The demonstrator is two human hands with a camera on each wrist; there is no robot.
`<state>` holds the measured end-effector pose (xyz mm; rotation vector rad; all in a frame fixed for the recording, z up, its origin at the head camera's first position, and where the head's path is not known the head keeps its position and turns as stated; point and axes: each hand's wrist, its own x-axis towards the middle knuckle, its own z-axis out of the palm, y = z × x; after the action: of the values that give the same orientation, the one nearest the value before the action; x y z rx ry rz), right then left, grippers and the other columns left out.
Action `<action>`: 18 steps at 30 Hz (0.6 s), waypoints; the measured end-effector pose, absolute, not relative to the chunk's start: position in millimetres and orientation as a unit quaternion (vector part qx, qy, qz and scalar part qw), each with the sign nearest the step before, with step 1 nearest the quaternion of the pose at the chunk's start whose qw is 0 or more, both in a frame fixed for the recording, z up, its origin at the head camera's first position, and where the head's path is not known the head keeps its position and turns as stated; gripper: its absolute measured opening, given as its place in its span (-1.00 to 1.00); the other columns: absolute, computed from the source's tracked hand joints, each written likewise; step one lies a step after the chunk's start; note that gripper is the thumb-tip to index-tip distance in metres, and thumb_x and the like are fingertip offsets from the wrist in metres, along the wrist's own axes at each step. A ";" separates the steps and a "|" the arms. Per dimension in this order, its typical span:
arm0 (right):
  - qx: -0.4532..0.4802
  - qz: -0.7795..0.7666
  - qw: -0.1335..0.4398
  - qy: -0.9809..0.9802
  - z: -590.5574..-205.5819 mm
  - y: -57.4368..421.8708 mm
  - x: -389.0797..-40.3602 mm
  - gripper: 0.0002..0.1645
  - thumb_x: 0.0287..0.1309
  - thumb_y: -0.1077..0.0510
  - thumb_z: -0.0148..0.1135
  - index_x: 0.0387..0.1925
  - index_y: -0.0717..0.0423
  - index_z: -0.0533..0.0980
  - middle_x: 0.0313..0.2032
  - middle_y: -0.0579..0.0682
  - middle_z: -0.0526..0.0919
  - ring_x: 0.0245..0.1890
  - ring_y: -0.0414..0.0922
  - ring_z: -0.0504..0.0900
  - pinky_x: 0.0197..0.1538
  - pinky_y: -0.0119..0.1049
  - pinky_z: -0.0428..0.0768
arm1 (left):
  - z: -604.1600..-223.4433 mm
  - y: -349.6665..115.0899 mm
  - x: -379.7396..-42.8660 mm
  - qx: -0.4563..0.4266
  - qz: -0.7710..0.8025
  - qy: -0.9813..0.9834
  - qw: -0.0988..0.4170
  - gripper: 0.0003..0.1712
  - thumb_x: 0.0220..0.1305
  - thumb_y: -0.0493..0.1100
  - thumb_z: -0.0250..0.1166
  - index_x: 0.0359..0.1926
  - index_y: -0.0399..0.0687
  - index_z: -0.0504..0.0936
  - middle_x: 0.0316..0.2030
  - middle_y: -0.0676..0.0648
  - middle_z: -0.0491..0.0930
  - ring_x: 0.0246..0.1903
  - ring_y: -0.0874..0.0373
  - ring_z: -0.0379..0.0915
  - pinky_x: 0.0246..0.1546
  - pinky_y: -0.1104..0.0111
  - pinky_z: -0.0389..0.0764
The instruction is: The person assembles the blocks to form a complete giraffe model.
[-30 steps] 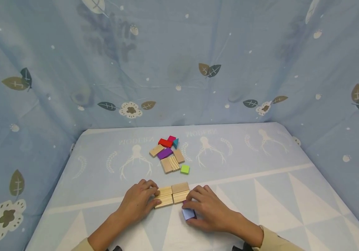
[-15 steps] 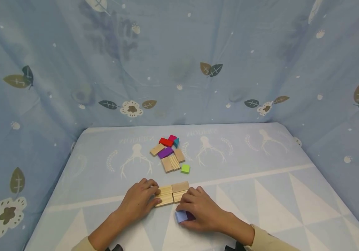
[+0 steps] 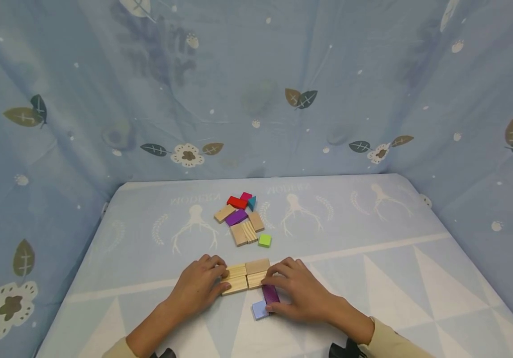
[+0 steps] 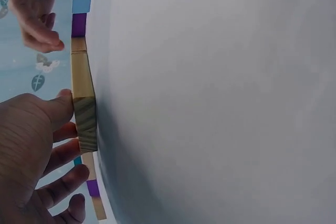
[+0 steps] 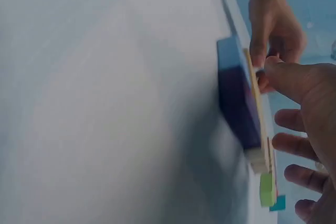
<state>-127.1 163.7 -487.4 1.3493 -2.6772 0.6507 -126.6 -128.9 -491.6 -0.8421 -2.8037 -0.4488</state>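
Several plain wooden blocks (image 3: 235, 285) lie flat, side by side, in a two-by-two group. My left hand (image 3: 198, 283) rests thumb and fingertips on the group's left end; in the left wrist view the fingers (image 4: 62, 153) are gently bent. A purple block (image 3: 271, 294) stands at the group's front right corner, with a light blue block (image 3: 259, 310) against its front end. Around the purple block my right hand (image 3: 301, 294) spreads thumb and fingers. The left wrist view shows that right hand (image 4: 39, 17) with a gap between it and the blocks.
Farther back lies a loose cluster with a purple block (image 3: 236, 218), a red block (image 3: 237, 203), a blue triangle (image 3: 251, 203) and several wooden pieces (image 3: 240, 235). A green block (image 3: 264, 241) sits nearer. A patterned cloth (image 3: 372, 278) covers the table; curtains surround it.
My right hand has shifted the light blue block left against the purple one, then loosened and drawn slightly back right, uncovering the purple block. My left hand stays in place.
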 end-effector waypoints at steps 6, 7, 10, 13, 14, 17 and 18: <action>0.466 0.193 0.057 -0.862 -494.3 174.7 -131.8 -0.42 0.11 -0.34 0.32 0.09 -0.17 0.61 0.15 -0.23 0.50 0.07 -0.19 0.35 -0.03 -0.17 0.35 | -483.9 -127.0 -127.1 -0.288 -0.136 -0.944 0.088 -0.76 0.07 0.05 0.51 -0.34 0.08 0.68 -0.21 0.11 0.58 -0.25 0.19 0.42 -0.36 0.29 0.50; 0.470 0.191 0.061 -0.860 -494.6 175.1 -132.2 -0.42 0.11 -0.33 0.33 0.09 -0.18 0.61 0.16 -0.23 0.49 0.07 -0.19 0.35 -0.04 -0.17 0.35 | -480.2 -126.1 -127.9 -0.286 -0.134 -0.945 0.078 -0.76 0.06 0.04 0.52 -0.36 0.08 0.67 -0.22 0.11 0.57 -0.25 0.18 0.41 -0.36 0.29 0.50; 0.480 0.189 0.072 -0.854 -495.3 176.3 -133.2 -0.43 0.10 -0.33 0.34 0.08 -0.17 0.63 0.16 -0.20 0.49 0.06 -0.18 0.36 -0.06 -0.18 0.33 | -466.1 -123.0 -134.8 -0.267 -0.142 -0.952 0.035 -0.78 0.07 0.02 0.52 -0.37 0.08 0.66 -0.20 0.10 0.55 -0.23 0.18 0.40 -0.32 0.28 0.50; 0.479 0.190 0.076 -0.854 -497.1 177.1 -133.0 -0.41 0.09 -0.33 0.35 0.08 -0.16 0.62 0.16 -0.20 0.50 0.03 -0.19 0.36 -0.08 -0.21 0.31 | -453.3 -122.0 -154.7 -0.229 -0.172 -0.958 0.003 -0.80 0.10 -0.01 0.50 -0.30 0.07 0.69 -0.15 0.08 0.55 -0.15 0.15 0.41 -0.19 0.24 0.54; 0.477 0.190 0.077 -0.855 -497.8 177.4 -132.6 -0.40 0.09 -0.33 0.35 0.09 -0.16 0.62 0.16 -0.20 0.49 0.03 -0.19 0.36 -0.09 -0.22 0.30 | -450.4 -122.7 -164.6 -0.216 -0.182 -0.959 0.003 -0.80 0.12 -0.02 0.49 -0.26 0.05 0.70 -0.13 0.07 0.55 -0.12 0.14 0.42 -0.15 0.22 0.55; 0.473 0.192 0.079 -0.856 -500.5 177.6 -130.9 -0.39 0.09 -0.34 0.34 0.11 -0.17 0.61 0.17 -0.21 0.49 0.01 -0.21 0.37 -0.10 -0.24 0.28 | -447.1 -127.9 -200.0 -0.188 -0.200 -0.961 0.016 -0.72 0.18 -0.09 0.45 -0.09 0.00 0.68 -0.10 -0.01 0.56 -0.07 0.08 0.45 -0.09 0.14 0.57; 0.473 0.192 0.080 -0.856 -501.3 177.7 -130.3 -0.39 0.09 -0.34 0.34 0.11 -0.17 0.61 0.17 -0.21 0.50 0.01 -0.22 0.37 -0.10 -0.24 0.28 | -447.8 -130.2 -212.4 -0.182 -0.201 -0.962 0.021 -0.69 0.20 -0.11 0.44 -0.04 -0.02 0.67 -0.08 -0.04 0.56 -0.06 0.06 0.46 -0.09 0.12 0.57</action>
<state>-130.3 177.7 -501.3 1.4162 -2.5603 0.5738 -212.4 -130.2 -447.8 -0.5650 -2.9834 -0.6235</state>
